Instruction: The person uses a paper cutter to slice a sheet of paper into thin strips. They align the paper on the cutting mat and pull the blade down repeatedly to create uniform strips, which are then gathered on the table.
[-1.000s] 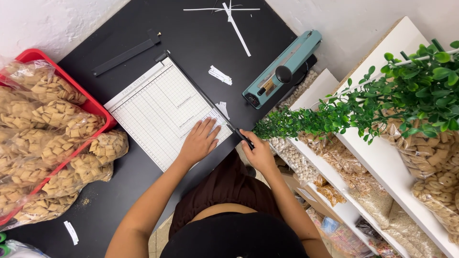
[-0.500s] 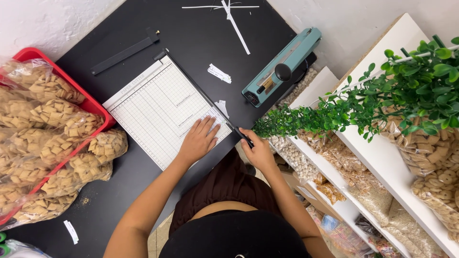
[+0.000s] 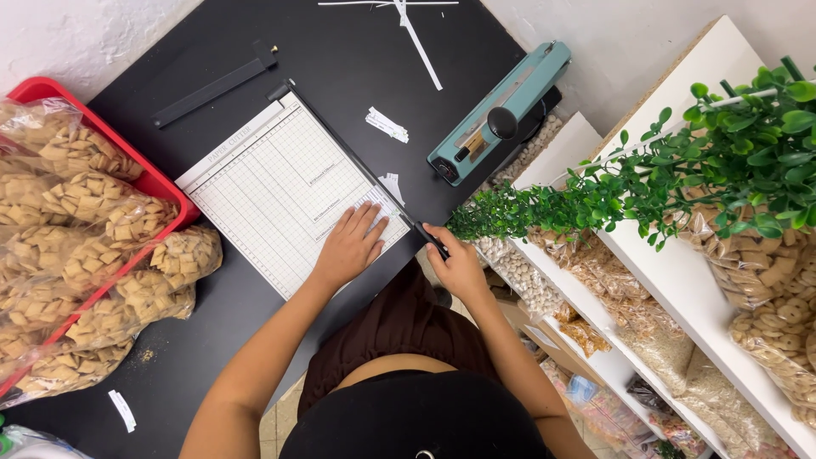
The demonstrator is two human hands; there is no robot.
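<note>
On the black counter lies a white gridded paper cutter, blade arm down along its right edge. Since a second ago the left hand has stayed spread flat on the cutter's near corner, pressing a small white sheet, while the right hand stays curled around the black blade handle. Nothing has shifted; the blade looks fully lowered. Beyond the cutter sits a teal heat sealer; left of it, a red tray of bagged snacks.

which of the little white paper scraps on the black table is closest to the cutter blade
The scrap touching the blade arm's right side, just above the left hand; the other scrap lies farther up, apart from the blade.
</note>
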